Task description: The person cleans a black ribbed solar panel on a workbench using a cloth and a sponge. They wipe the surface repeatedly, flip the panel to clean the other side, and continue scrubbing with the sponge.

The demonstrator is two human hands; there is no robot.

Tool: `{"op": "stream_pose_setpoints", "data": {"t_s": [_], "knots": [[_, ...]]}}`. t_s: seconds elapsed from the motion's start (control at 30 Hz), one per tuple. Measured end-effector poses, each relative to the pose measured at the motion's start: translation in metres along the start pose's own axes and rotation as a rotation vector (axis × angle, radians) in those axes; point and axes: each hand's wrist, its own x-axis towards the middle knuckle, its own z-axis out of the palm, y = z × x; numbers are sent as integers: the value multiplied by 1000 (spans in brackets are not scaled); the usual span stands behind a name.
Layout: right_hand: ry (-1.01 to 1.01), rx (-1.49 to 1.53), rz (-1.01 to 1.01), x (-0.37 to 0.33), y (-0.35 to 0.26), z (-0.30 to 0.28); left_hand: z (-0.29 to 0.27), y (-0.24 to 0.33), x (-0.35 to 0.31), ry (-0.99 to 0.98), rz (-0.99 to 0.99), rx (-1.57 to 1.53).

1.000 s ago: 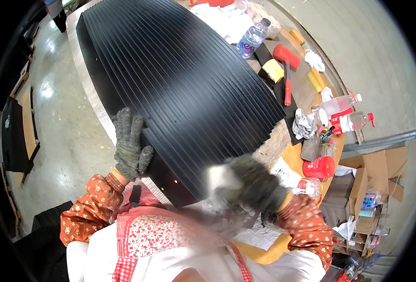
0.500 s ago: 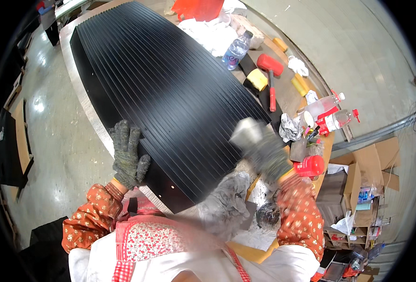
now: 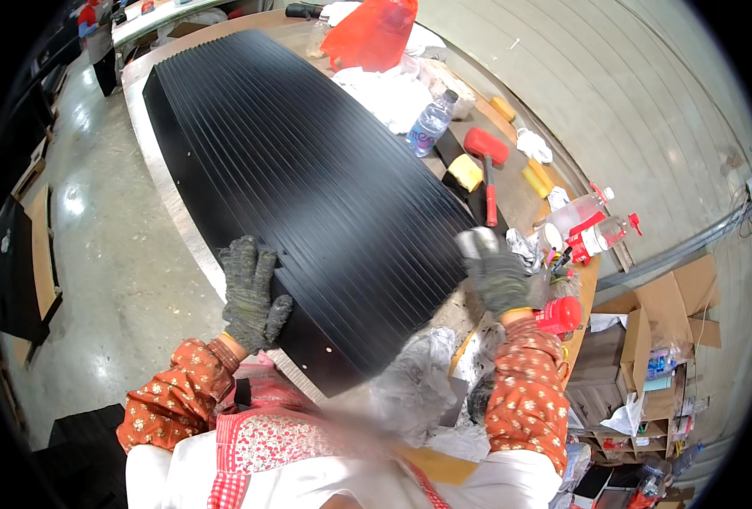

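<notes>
A large black panel with raised parallel ribs (image 3: 308, 187) lies across the workbench in front of me. My left hand (image 3: 253, 293), in a dark grey knit glove, rests on the smooth near-left margin of the panel with its fingers stretched out and holding nothing. At the panel's right edge is my right hand (image 3: 499, 273), gloved alike, its fingers closed over a crumpled white cloth (image 3: 479, 243). Motion blurs the cloth slightly, and part of it is hidden under the glove.
Right of the panel lie a red mallet (image 3: 488, 161), a yellow sponge (image 3: 464, 172), a water bottle (image 3: 432, 125) and a red-capped container (image 3: 559, 316). Crumpled plastic (image 3: 418, 373) lies by the near end. Cardboard boxes (image 3: 635, 356) stand beyond the bench; another person (image 3: 98, 47) is far left.
My right hand has moved with the cloth rightward and slightly down, to the panel's right edge. My left hand stays flat on the panel margin. The whole view has shifted slightly.
</notes>
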Motion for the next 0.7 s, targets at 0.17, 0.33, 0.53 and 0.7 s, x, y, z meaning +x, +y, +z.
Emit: {"op": "stream_pose_setpoints", "data": {"t_s": [0.17,0.33,0.53,0.7], "knots": [[20,366,30,11,-62,-53,-8,-4,-4,1,20,-27],[-2,1446,247,31,-117,-51,-23,-13,1,-91,97,-92],[161,2596,815,47,-123,-30,-42,-99,45,-140,406,-146],[350,2741,900,54,-142,-31,-55,-145,81,-82,252,-91]]}}
